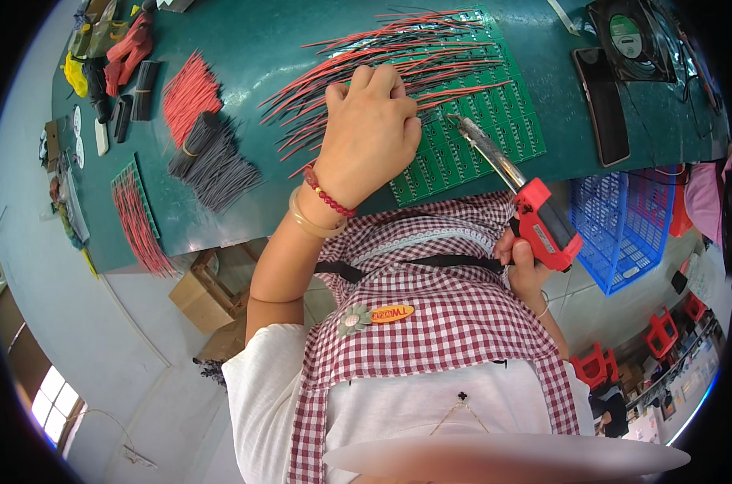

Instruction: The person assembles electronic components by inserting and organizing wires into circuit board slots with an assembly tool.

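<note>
My left hand (370,133) is closed above the green circuit board panel (438,165), its fingers curled down among red and black wires (326,81). The fingertips are hidden, so what they pinch does not show. Rows of these wires lie across the panel, and their loose ends reach left over the table. In my right hand (526,270) is a red and black soldering gun (547,226), gripped by its handle near the table's front edge. Its metal barrel points up and left, with the tip over the panel, a little right of my left hand.
A bundle of red wires (190,97) and one of black wires (221,165) lie on the green table (245,214). Further left is a small wired board (136,210). A phone (601,105) and a fan (630,40) are at right. A blue crate (620,230) stands below.
</note>
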The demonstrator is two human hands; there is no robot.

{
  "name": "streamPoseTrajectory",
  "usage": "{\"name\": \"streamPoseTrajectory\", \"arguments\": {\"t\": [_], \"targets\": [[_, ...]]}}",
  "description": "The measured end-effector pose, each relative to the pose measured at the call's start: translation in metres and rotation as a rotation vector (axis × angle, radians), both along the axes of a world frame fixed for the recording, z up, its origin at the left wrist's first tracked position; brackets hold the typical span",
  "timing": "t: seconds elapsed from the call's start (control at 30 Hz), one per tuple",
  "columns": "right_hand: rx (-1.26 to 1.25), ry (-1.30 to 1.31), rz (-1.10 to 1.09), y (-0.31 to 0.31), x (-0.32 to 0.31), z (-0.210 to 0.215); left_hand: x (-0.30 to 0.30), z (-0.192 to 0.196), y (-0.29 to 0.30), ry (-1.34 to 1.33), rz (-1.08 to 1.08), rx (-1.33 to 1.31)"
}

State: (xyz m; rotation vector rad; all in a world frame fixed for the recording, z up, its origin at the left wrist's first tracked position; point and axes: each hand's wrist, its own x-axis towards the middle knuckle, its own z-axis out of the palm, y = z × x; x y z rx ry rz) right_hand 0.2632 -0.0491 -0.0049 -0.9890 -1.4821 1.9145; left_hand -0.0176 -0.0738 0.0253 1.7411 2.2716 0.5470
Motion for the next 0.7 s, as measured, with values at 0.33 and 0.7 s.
{"name": "streamPoseTrajectory", "arguments": {"t": [0.33, 0.7], "targets": [[0.025, 0.059, 0.003, 0.002, 0.003, 0.0, 0.0, 0.004, 0.0, 0.032, -0.017, -0.021], [0.027, 0.055, -0.002, 0.005, 0.01, -0.002, -0.01, 0.014, 0.001, 0.077, 0.014, 0.001]]}}
